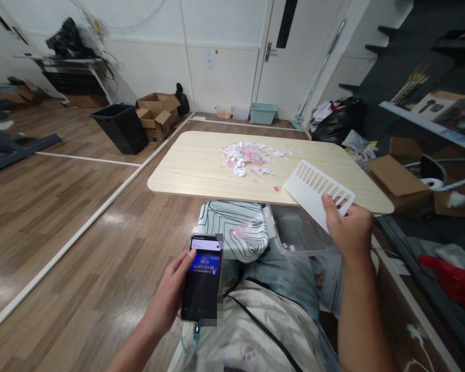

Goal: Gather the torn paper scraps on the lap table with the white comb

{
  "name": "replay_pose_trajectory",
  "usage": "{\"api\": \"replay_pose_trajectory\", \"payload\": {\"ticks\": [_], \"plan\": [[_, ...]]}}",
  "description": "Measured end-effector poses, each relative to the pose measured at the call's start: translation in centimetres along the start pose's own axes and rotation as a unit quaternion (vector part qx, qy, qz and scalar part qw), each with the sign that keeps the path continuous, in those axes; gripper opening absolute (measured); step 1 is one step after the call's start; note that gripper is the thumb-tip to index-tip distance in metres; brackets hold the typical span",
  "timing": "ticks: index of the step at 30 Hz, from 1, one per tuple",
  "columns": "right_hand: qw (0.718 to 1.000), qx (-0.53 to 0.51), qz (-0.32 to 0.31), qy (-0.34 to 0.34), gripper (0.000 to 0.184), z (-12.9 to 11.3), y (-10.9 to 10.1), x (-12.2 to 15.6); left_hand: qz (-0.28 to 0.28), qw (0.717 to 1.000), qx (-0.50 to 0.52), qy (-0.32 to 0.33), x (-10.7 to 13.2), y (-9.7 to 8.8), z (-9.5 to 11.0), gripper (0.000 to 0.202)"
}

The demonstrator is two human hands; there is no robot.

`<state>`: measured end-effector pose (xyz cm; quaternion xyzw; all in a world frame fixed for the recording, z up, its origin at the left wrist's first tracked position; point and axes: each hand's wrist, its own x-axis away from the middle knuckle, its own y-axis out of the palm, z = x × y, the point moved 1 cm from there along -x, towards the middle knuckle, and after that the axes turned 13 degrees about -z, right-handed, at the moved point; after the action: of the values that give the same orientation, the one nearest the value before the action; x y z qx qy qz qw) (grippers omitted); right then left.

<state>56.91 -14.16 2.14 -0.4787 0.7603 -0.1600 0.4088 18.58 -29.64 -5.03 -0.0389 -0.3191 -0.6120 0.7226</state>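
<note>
My left hand is closed round a smartphone, its thumb on the screen edge. A cable is plugged into the phone's lower end. In my right hand is a flat white plastic scraper with a row of slots, pinched by its slotted edge. The scraper is over the right front edge of a light wooden table. On the tabletop lies a heap of white and pink paper scraps, left of the scraper. One small pink scrap lies near the scraper's corner.
Below the table's front edge are a patterned cushion on my lap and a clear plastic bin. A black waste bin and cardboard boxes stand at left. An open carton and a shelf are at right.
</note>
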Motion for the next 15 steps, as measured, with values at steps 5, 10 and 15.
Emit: {"api": "replay_pose_trajectory", "payload": {"ticks": [5, 10, 15], "plan": [[1.0, 0.005, -0.006, -0.001, 0.038, 0.3, 0.1, -0.1, -0.014, 0.999, -0.018, 0.033, -0.5, 0.8, 0.4, 0.089], [1.0, 0.02, -0.003, -0.012, 0.037, 0.5, 0.0, -0.2, 0.008, 0.998, -0.038, 0.046, -0.9, 1.6, 0.8, 0.091], [1.0, 0.02, -0.001, -0.012, 0.041, 0.6, -0.1, -0.1, -0.001, 0.999, -0.039, 0.027, -1.2, 2.2, 1.1, 0.095]]}}
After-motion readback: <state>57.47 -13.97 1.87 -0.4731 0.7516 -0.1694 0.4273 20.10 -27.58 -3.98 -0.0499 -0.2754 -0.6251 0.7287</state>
